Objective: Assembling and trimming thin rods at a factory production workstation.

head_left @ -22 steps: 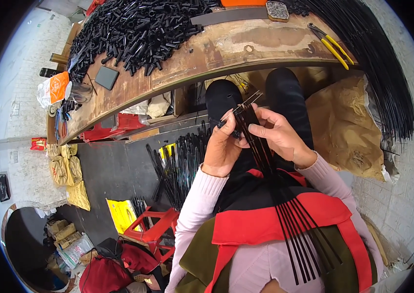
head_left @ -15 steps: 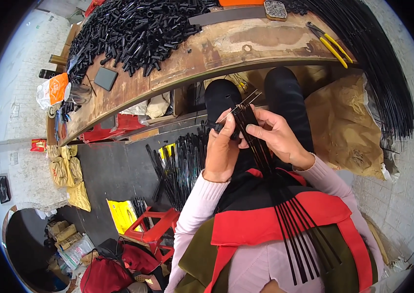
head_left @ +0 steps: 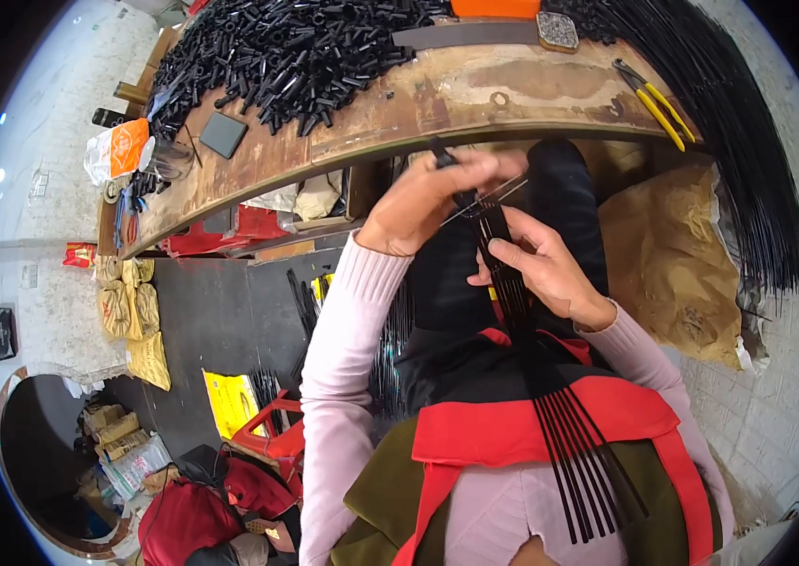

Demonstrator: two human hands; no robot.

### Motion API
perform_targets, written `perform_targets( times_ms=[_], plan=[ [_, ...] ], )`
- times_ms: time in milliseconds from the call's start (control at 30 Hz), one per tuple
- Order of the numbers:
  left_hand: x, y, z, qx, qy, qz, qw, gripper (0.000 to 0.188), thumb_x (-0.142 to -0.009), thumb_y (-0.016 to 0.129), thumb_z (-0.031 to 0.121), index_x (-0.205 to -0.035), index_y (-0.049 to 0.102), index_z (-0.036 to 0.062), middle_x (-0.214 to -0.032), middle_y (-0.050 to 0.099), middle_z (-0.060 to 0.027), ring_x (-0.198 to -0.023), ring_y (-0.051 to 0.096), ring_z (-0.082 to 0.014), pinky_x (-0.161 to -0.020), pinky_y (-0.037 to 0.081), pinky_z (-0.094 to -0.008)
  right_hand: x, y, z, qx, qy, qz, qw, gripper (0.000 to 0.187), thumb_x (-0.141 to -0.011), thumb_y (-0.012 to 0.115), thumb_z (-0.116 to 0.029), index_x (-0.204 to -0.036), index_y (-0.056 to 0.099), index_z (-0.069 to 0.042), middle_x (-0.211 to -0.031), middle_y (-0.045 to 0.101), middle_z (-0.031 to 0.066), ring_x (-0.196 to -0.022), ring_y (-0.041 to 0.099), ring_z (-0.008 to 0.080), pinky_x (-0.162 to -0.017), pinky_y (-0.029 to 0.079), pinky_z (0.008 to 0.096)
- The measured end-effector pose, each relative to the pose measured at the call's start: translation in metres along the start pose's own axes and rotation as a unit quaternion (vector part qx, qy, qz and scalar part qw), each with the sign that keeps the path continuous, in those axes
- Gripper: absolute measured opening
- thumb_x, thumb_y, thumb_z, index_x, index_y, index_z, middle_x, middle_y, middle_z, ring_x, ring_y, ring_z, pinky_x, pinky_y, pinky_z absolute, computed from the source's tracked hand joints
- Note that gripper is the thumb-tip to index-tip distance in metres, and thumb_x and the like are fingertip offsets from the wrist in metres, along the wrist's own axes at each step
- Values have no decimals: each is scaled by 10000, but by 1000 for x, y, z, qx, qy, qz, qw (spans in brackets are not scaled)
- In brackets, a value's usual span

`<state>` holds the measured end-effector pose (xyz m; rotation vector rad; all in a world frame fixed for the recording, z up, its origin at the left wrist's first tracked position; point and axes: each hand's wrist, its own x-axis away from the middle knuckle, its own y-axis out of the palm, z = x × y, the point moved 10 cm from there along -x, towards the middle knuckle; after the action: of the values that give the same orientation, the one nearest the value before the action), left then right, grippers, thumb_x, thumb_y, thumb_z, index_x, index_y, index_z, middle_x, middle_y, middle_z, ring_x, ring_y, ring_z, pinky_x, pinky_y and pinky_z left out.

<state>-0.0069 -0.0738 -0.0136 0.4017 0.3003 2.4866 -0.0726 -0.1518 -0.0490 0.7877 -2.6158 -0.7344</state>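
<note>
My right hand (head_left: pixel 546 267) is closed round a bundle of thin black rods that look like umbrella ribs (head_left: pixel 513 297). Their lower ends fan out over the red band of my apron (head_left: pixel 475 429) and down across my lap. At the bundle's upper end, my left hand (head_left: pixel 432 198) is closed on a dark tube-shaped piece (head_left: pixel 441 151), which sticks out above the fingers. The left fingertips are smeared by motion. A thin metal wire (head_left: pixel 511 191) runs slantwise past the top of the ribs, between both hands.
Across the far side stands a worn wooden bench (head_left: pixel 456 99) with a heap of black tubes (head_left: pixel 286 57). Yellow-handled pliers (head_left: pixel 659 108) lie at its right, beside long black rods (head_left: pixel 749 141). A brown sack (head_left: pixel 668 274) stands below. A red stool (head_left: pixel 272 429) is at left.
My left hand has moved up and its wrist has turned over, bringing the dark piece above the fingers. My right hand keeps its grip on the ribs. The view has shifted slightly.
</note>
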Motion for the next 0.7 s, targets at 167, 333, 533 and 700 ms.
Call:
perform_targets(
  times_ms=[167,333,533,700],
  plan=[
    [21,10,-12,228,41,-3,973,558,-957,614,314,-1402,447,22,-1204,647,-129,-1146,606,-223,-1006,462,-364,-2,-2,-2,11,6,7,1000,351,-994,512,-70,-1336,464,-3,-964,591,65,-842,609,145,-866,566,409],
    [31,-36,-12,67,140,223,962,331,-918,669,110,-1223,584,12,-1108,674,-79,-959,647,-138,-886,509,-290,-4,-3,-5,22,5,18,1000,328,-992,509,-62,-1311,475,6,-960,595,68,-843,615,150,-863,567,411],
    [34,-27,-7,105,102,221,964,375,-900,693,94,-1250,586,13,-1099,685,-59,-953,630,-110,-865,496,-261,-5,-5,-1,4,3,15,1000,335,-992,508,-60,-1318,468,6,-958,595,69,-842,618,151,-863,569,413],
    [35,-32,-20,102,97,229,963,429,-934,659,164,-1315,506,39,-1119,672,-72,-980,637,-130,-872,491,-270,-4,2,-2,14,2,10,1000,343,-991,510,-59,-1326,465,4,-960,594,68,-852,621,151,-866,568,411]
  ],
)
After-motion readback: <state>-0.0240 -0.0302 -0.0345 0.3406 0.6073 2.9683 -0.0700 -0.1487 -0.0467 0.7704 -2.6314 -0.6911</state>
